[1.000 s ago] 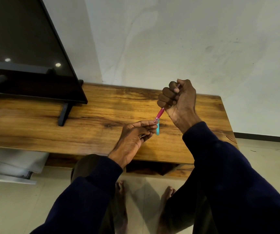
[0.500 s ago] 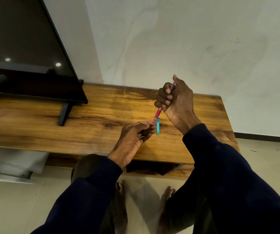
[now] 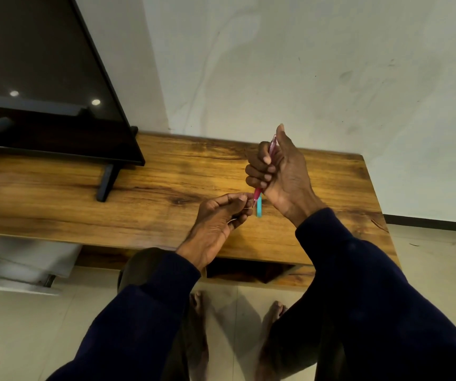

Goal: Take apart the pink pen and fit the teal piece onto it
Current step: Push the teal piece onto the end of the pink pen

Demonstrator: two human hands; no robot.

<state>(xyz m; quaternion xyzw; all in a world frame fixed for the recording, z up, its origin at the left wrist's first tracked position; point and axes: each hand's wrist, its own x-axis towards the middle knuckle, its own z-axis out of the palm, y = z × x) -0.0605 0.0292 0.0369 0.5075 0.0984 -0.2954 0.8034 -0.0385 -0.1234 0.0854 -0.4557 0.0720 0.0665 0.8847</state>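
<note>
My right hand is closed around the pink pen, which slants with its clear top end poking out by my thumb and its pink lower end pointing down-left. My left hand pinches at that lower tip with thumb and forefinger; a thin pale piece shows between its fingers, too small to identify. The teal piece lies on the wooden table just under the pen's tip, right of my left fingertips, and neither hand touches it.
A black TV stands on the table's left half on a dark foot. A white wall runs behind the table. A white unit sits low at the left. My bare feet are on the tiled floor below.
My right hand has loosened from a tight fist, thumb now raised, and the pen's top end shows above the fingers. My left hand stays pinched at the pen's tip.
</note>
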